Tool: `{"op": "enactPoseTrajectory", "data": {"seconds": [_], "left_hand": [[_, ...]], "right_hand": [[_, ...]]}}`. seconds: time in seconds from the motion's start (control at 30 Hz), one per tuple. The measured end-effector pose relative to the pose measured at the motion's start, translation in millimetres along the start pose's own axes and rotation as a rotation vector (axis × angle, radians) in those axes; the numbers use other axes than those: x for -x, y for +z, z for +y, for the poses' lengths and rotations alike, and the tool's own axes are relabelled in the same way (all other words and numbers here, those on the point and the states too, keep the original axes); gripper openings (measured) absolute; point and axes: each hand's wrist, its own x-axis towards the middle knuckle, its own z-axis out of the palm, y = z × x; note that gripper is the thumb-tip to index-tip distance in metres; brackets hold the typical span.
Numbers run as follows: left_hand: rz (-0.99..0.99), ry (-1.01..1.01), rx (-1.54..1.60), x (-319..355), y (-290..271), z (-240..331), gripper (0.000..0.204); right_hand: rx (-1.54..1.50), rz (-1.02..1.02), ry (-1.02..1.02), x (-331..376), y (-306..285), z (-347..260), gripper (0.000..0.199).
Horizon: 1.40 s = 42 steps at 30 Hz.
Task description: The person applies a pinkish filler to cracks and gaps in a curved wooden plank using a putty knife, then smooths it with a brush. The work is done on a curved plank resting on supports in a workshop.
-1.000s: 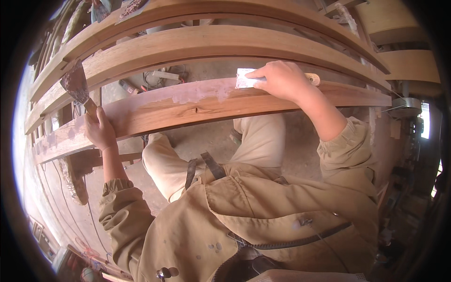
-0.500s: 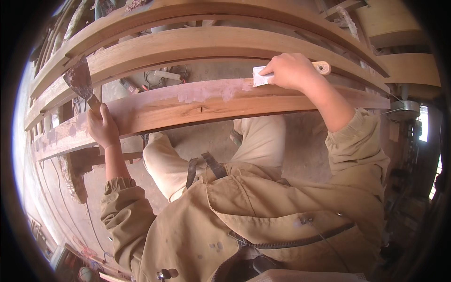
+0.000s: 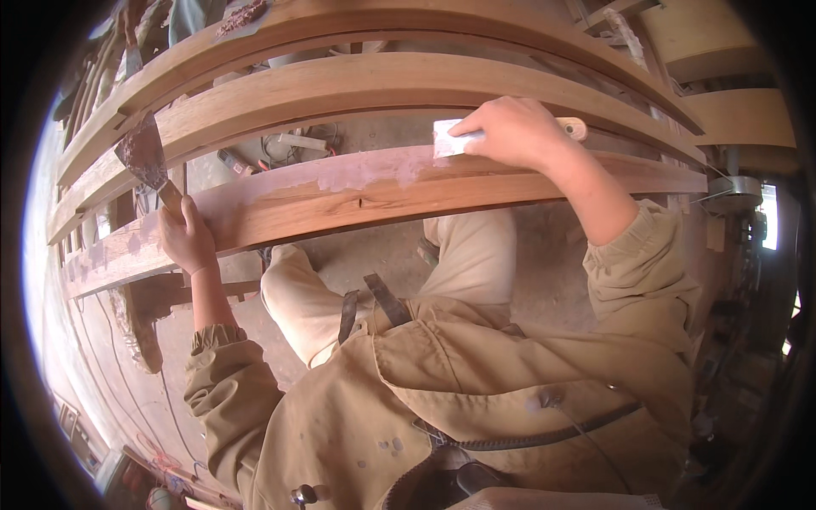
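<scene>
My right hand (image 3: 508, 132) grips a putty knife (image 3: 449, 138) with a pale wooden handle, its broad blade flat on the nearest wooden beam (image 3: 323, 204). Pinkish filler (image 3: 365, 172) is smeared on the beam's top, left of the blade. My left hand (image 3: 185, 238) rests against the beam's left part and holds a second putty knife (image 3: 144, 161) upright, its blade coated with brownish filler. A short crack shows on the beam's front face.
Two more curved wooden beams (image 3: 340, 85) run parallel beyond the near one. Tools and cables lie on the dusty floor (image 3: 289, 144) between them. A wooden surface (image 3: 102, 357) spreads at left. Shelving and clutter stand at far right (image 3: 748, 221).
My right hand has slid the putty knife rightward along the beam, leaving filler behind it. My left hand stays at the beam with the other knife.
</scene>
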Motion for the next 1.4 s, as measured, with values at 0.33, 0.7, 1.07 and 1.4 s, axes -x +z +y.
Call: {"op": "enactPoseTrajectory", "data": {"seconds": [0.33,0.7,1.07,1.4], "left_hand": [[-0.003,0.001,0.001,-2.4,-2.9,-4.0,0.039],[-0.688,-0.446,1.250,115.0,-65.1,111.1,0.007],[-1.087,-0.522,1.210,170.5,-112.5,189.9,0.030],[-1.012,-0.570,1.257,170.9,-111.8,186.0,0.030]], "right_hand": [[-0.949,-0.066,0.225,41.4,34.0,41.7,0.031],[-2.246,0.085,-0.088,89.2,116.0,-34.2,0.036],[-1.005,0.915,-0.201,67.2,142.9,-92.5,0.045],[-0.805,0.788,-0.089,93.7,149.9,-84.9,0.049]]}}
